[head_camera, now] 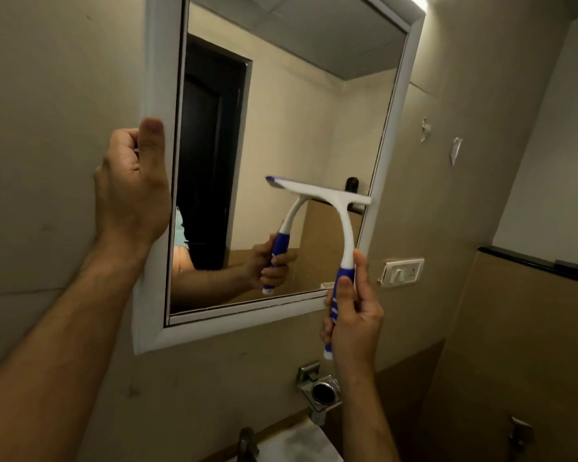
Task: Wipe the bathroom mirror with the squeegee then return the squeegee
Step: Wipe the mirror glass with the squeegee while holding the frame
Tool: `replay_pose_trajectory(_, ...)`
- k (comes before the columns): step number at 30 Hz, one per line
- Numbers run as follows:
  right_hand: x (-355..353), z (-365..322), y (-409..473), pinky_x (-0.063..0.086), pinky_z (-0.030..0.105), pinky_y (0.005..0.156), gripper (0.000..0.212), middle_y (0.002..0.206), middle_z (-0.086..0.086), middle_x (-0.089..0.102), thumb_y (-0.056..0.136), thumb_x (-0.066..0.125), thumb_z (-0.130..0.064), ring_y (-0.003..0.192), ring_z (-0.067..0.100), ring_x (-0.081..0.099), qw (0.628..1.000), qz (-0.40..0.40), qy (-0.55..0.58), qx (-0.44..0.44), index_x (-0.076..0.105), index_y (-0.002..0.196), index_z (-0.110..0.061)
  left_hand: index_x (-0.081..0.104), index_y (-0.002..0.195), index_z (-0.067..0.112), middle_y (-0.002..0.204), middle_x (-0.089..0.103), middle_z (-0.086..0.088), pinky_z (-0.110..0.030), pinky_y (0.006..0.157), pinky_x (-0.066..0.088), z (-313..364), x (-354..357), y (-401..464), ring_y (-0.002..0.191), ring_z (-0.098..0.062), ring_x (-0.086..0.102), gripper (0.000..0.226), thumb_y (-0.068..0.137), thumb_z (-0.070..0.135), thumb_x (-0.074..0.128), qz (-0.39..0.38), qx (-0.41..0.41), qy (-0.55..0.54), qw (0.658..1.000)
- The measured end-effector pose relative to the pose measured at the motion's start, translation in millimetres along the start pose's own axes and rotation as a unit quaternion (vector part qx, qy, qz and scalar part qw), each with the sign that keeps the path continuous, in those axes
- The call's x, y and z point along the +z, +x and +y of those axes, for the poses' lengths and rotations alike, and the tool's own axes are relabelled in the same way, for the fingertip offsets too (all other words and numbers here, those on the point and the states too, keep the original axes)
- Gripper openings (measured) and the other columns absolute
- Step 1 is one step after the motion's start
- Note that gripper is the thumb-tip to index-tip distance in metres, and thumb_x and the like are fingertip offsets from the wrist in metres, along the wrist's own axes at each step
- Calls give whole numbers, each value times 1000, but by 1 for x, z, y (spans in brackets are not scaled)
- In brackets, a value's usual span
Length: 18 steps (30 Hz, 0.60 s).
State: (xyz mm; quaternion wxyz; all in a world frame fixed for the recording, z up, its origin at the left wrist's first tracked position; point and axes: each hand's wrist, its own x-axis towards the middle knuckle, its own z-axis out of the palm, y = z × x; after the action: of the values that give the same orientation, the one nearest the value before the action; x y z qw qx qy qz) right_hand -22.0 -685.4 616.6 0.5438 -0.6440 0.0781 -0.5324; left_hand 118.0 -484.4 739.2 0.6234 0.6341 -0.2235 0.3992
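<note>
The white-framed bathroom mirror [154, 228] hangs tilted on the beige wall. My left hand [132, 191] grips its left frame edge, thumb up along the front. My right hand [350, 315] is closed round the blue-and-white handle of the squeegee [344, 225]. The squeegee's white blade lies across the lower right part of the glass, its right end over the right frame. The glass reflects the squeegee, my hand and a dark doorway.
A white switch plate [401, 271] sits on the wall right of the mirror. Below the mirror are a chrome ring holder [321, 393], a tap [247, 443] and a white basin edge [300, 445]. A dark ledge [534, 261] runs along the right wall.
</note>
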Motion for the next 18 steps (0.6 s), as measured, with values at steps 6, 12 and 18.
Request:
replay_pose_trajectory(6,-21,22,-26,47,24,39,43,65,9,55,90,51,-26,44,12,48,999,-41,-19,17,48,126,-50,45,83,21,70,43,9,-4,50,31,1,1,3,59,-5,40,40,100,52,27,-2,-16,9,1000)
replay_pose_trajectory(12,-17,-15,14,44,25,39,43,73,6,67,95,50,-25,47,17,49,998,-68,10,-6,50,127,-53,47,91,13,69,42,11,-18,51,29,3,1,2,62,-10,39,46,100,52,24,4,-26,21,999)
replay_pose_trajectory(18,-19,9,-11,40,24,40,44,74,5,66,96,49,-24,48,13,45,996,-76,25,31,49,128,-54,44,81,24,80,49,3,-23,59,29,8,1,-1,78,-13,41,39,101,51,23,-4,-43,38,998)
